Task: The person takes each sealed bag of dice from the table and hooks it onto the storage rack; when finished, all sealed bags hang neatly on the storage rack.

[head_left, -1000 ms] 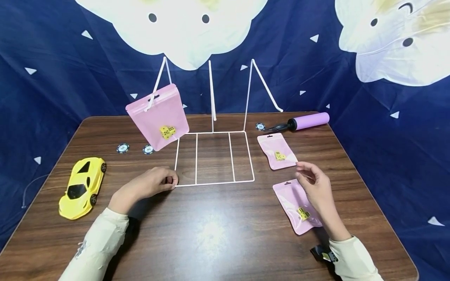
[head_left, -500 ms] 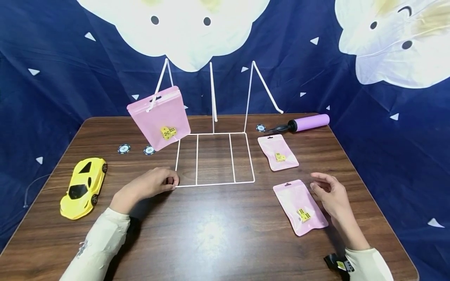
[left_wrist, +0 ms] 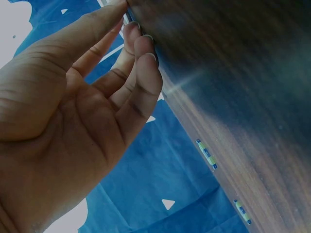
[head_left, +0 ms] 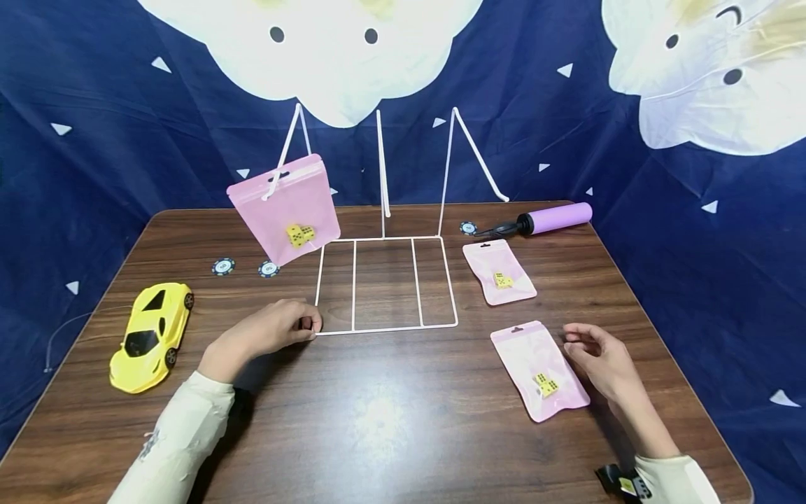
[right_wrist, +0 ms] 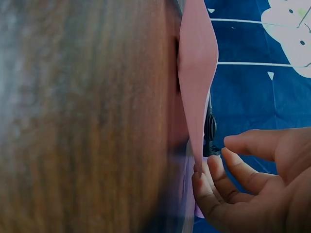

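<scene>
A white wire rack [head_left: 387,330] with tall hooked arms stands on the table. My left hand [head_left: 273,329] pinches its front left corner between thumb and fingertips; in the left wrist view the hand [left_wrist: 82,97] has its other fingers loosely bent. From the rack's left hook hangs a pink zip bag [head_left: 290,203] with yellow dice in it. Two more pink bags with yellow dice lie flat on the right, a far bag [head_left: 488,260] and a near bag [head_left: 525,350]. Beside the near bag's right edge is my right hand [head_left: 607,364], fingers loosely bent; the right wrist view shows its fingertips [right_wrist: 198,180] at the bag's edge.
A yellow toy car [head_left: 147,336] sits at the left. Behind it lie two poker chips [head_left: 223,266]; another chip [head_left: 468,228] is at the back right, near a purple hand pump [head_left: 557,217]. A dark blue cloth [head_left: 189,154] hangs behind the table.
My right hand has moved from the far bag's corner, to the right and toward me, ending beside the near bag. The left hand keeps its hold on the rack's corner.
</scene>
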Action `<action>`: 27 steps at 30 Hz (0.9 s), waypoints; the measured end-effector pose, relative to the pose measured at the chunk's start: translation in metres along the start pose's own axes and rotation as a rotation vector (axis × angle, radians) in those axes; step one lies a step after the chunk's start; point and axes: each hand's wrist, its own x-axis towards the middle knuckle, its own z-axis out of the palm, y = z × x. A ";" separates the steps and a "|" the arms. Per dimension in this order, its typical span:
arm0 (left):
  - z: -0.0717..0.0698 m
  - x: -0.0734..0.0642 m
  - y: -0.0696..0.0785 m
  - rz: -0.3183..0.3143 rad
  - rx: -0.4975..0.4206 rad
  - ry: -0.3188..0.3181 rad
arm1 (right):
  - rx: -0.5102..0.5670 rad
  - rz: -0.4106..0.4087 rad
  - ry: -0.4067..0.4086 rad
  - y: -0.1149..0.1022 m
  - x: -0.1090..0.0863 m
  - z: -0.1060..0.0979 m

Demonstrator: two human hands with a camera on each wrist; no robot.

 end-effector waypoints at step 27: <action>-0.003 0.000 0.002 -0.018 0.000 -0.005 | -0.185 0.012 -0.070 0.004 0.002 0.006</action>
